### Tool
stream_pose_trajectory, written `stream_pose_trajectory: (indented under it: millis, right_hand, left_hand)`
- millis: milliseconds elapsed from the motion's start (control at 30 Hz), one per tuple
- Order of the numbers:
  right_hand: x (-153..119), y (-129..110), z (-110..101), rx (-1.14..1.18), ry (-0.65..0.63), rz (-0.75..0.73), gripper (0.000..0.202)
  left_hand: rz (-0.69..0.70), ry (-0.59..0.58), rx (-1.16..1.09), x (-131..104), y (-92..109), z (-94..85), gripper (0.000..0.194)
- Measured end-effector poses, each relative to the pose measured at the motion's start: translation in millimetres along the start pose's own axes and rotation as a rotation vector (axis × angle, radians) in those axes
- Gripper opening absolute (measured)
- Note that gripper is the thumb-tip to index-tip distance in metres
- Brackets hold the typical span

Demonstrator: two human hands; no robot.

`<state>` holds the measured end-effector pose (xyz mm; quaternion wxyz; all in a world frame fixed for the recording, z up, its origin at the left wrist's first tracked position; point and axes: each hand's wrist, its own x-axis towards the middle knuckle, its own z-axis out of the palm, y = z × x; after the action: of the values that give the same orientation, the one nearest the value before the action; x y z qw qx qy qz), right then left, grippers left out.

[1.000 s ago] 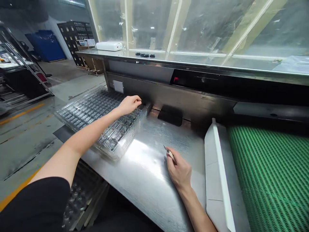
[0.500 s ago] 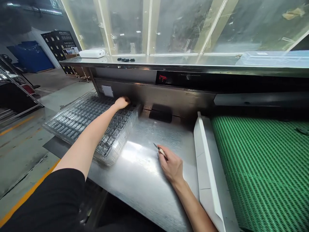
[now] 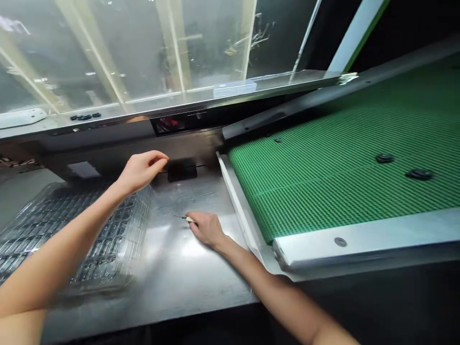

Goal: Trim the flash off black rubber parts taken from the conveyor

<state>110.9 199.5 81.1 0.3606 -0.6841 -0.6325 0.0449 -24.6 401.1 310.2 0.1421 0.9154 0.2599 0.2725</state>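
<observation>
At ten o'clock from the right hand [image 3: 206, 228], clamped on a slim knife [image 3: 189, 219] pointing nine, hovers the left hand [image 3: 142, 170], fingertips together, nearer the clear tray [image 3: 138, 235].

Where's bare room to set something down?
The shiny metal tabletop is bare between the right hand, the front edge and the clear plastic tray stack. It's crowded mid-table, where that hand holds a small pale-handled knife, and behind, at the left hand and black rectangular pad.
</observation>
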Motion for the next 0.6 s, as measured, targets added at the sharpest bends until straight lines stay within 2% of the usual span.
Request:
stream_pose_trajectory:
  millis: [100, 167, 233, 300, 400, 467, 533, 600]
  right_hand:
    - [-0.5, -2.9, -3.8, -0.012, -0.045, -0.026, 0.025]
    - [-0.2, -4.0, -5.0, -0.024, -0.066, -0.046, 0.023]
    - [0.8, -4.6, -5.2, -0.043, -0.077, -0.057, 0.020]
    - [1.9, -5.0, -4.6, -0.067, -0.080, -0.061, 0.019]
    - [2.6, -5.2, -2.6, -0.093, -0.073, -0.074, 0.020]
    - [2.4, -5.5, -1.2, -0.101, -0.064, -0.089, 0.020]
    - [2.3, -6.1, 0.0, -0.102, -0.053, -0.102, 0.020]
    - [2.5, -7.6, 0.6, -0.098, -0.044, -0.111, 0.021]
  left_hand:
    - [0.288, -0.036, 0.028, 22.0, 76.6, 46.3, 0.034]
    - [0.394, -0.052, 0.058, 45.9, 118.9, 84.2, 0.035]
    - [0.401, -0.074, 0.124, 73.8, 154.3, 123.7, 0.040]
    - [0.349, -0.096, 0.196, 102.0, 184.8, 160.8, 0.051]
    - [0.272, -0.133, 0.274, 140.5, 222.2, 203.6, 0.076]
    - [0.242, -0.158, 0.334, 161.9, 239.6, 221.2, 0.086]
    - [0.232, -0.172, 0.395, 178.4, 249.7, 231.0, 0.082]
    - [0.246, -0.182, 0.426, 189.2, 252.6, 235.3, 0.068]
